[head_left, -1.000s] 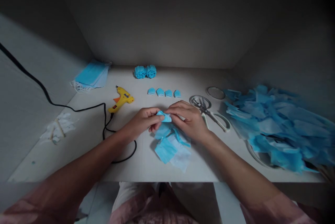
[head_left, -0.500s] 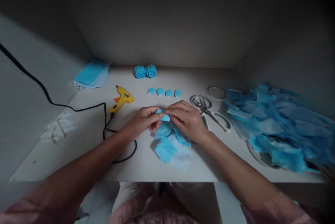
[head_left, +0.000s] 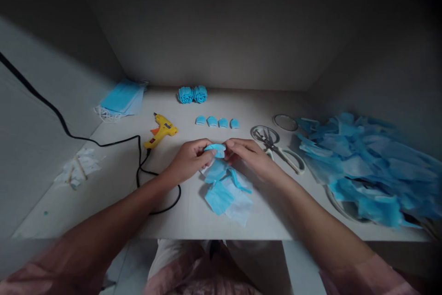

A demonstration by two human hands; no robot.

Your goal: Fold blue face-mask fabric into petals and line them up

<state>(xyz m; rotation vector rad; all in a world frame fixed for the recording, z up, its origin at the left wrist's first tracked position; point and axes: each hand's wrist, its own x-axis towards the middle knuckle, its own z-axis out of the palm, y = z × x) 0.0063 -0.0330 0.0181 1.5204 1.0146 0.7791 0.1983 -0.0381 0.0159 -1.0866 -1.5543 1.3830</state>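
Between my two hands is a small blue fabric piece (head_left: 216, 150) with a curved upper edge. My left hand (head_left: 194, 157) pinches its left side between thumb and fingers. At its right end, my right hand (head_left: 246, 153) has thumb and fingers closed on the edge. Just below lie loose blue and white fabric pieces (head_left: 221, 197) on the table. A row of several small folded blue petals (head_left: 223, 123) sits beyond my hands. Farther back are two rolled blue fabric roses (head_left: 192, 94), side by side.
A yellow glue gun (head_left: 160, 131) with a black cord (head_left: 103, 144) lies left. Scissors (head_left: 276, 145) rest on the right, near a metal ring (head_left: 285, 122) and a large heap of blue scraps (head_left: 366, 161). Face masks (head_left: 120, 96) and white scraps (head_left: 80, 166) are at left.
My right hand has shifted slightly right and its fingers have turned, uncovering more of the blue fabric piece. The piece now shows a rounded upper edge. The table items stay put.
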